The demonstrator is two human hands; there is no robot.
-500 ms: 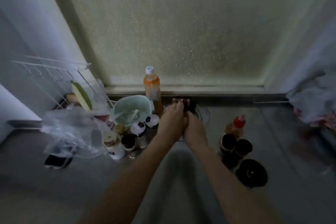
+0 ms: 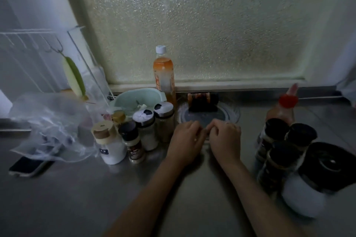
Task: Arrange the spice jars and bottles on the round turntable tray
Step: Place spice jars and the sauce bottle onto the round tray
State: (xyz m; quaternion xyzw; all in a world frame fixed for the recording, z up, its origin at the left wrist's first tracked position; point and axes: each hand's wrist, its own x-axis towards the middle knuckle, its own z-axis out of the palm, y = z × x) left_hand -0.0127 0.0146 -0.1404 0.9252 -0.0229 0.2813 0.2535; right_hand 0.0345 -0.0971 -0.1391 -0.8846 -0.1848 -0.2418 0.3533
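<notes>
The round turntable tray [image 2: 230,112], clear-rimmed with a dark centre, lies on the steel counter below the window. A small dark jar [image 2: 202,101] lies on its side at the tray's far edge. My left hand [image 2: 185,140] and right hand [image 2: 225,138] sit side by side at the near rim, fingers curled over it. Left of the tray stand an orange bottle [image 2: 163,75], two silver-lidded shakers [image 2: 164,121], a dark-capped spice jar [image 2: 133,142] and a white jar [image 2: 109,144]. Right of it stand several black-lidded jars [image 2: 275,136], a red-capped bottle [image 2: 283,109] and a big white jar [image 2: 312,186].
A pale green bowl [image 2: 134,98] sits behind the left jars. Further left are a crumpled plastic bag [image 2: 48,125], a phone [image 2: 27,165] and a white wire rack [image 2: 28,48]. Frosted glass closes the back. Bare counter stretches in front of the tray.
Both hands have let go of the small dark jar at the tray's far side and drawn back to the near rim. The jar stays on the tray.
</notes>
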